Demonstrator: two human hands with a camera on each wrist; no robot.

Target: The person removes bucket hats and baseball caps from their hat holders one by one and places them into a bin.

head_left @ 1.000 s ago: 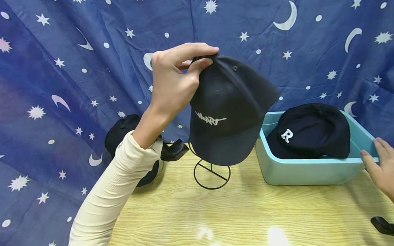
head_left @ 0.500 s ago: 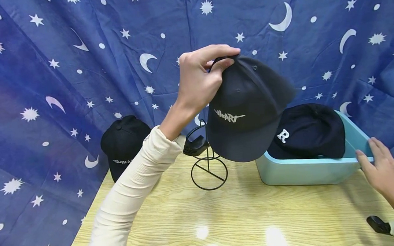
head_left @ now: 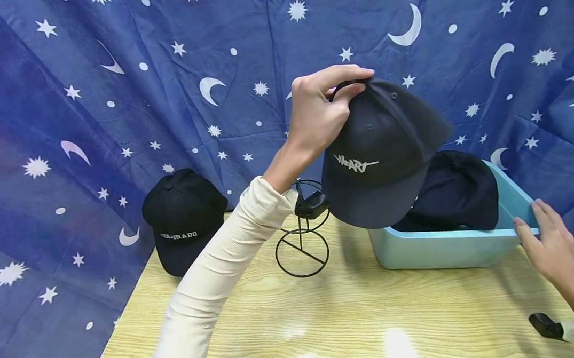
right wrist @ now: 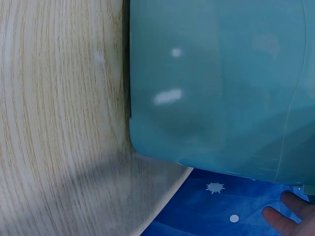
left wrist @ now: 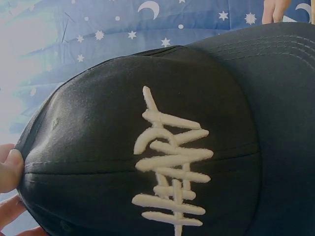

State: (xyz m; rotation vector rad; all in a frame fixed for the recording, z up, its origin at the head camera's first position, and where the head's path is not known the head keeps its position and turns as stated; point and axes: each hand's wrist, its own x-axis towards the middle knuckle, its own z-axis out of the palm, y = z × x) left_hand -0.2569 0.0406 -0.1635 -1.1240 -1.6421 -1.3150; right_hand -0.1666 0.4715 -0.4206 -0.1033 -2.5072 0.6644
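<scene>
A dark baseball cap [head_left: 373, 164] with white "HEART" lettering hangs brim down in the air, its crown top pinched between thumb and fingers of my left hand [head_left: 322, 108]. In the left wrist view the lettered front of the cap [left wrist: 98, 113] fills most of the picture, with fingertips at its left edge. My right hand [head_left: 551, 242] rests at the right end of a light blue bin [head_left: 439, 252], its fingers over the rim. Inside the bin lies another black cap [head_left: 465, 192], partly hidden behind the held one.
On the left of the wooden table [head_left: 322, 316] a black "COLORADO" cap [head_left: 183, 215] sits raised. A black wire stand [head_left: 302, 253] is mid-table, its upper part behind the left wrist. A blue star-patterned curtain [head_left: 242, 42] hangs behind.
My left hand has carried the "HEART" cap rightward, away from the wire stand and in front of the bin. The "COLORADO" cap has come into fuller view. My right hand stays on the bin.
</scene>
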